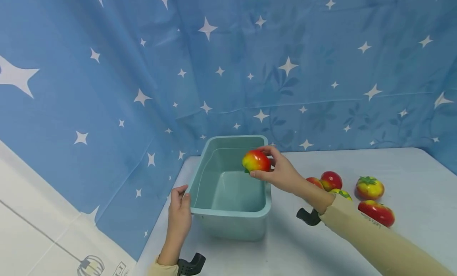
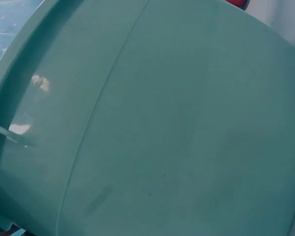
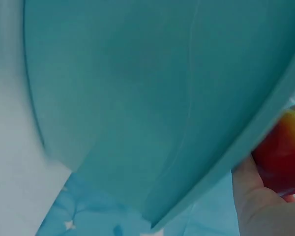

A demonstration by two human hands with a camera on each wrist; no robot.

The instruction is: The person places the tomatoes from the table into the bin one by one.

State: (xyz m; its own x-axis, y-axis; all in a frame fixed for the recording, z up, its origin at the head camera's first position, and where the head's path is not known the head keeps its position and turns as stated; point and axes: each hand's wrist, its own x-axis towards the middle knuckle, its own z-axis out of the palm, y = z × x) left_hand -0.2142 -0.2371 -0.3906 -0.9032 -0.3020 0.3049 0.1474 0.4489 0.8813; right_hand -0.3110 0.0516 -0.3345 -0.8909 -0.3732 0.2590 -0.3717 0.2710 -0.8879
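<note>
A pale teal plastic bin [image 1: 233,213] stands on the white table with its mouth upward. My right hand [image 1: 276,168] holds a red-and-yellow tomato [image 1: 256,161] with a bit of green leaf on its underside, over the bin's right part. In the right wrist view, the fingers and the tomato [image 3: 282,157] show past the bin's rim [image 3: 226,160]. At the bin's front left corner, my left hand [image 1: 179,208] grips the rim. The left wrist view is filled by the bin's outer wall [image 2: 177,123], and the left hand is hardly seen there.
To the right of the bin, several red-and-yellow fruits lie on the table [image 1: 421,180], among them a leaf-topped one [image 1: 370,188], a long one [image 1: 376,213] and a round red one [image 1: 331,180]. The right forearm partly covers them. A blue star-patterned curtain [image 1: 228,93] hangs behind.
</note>
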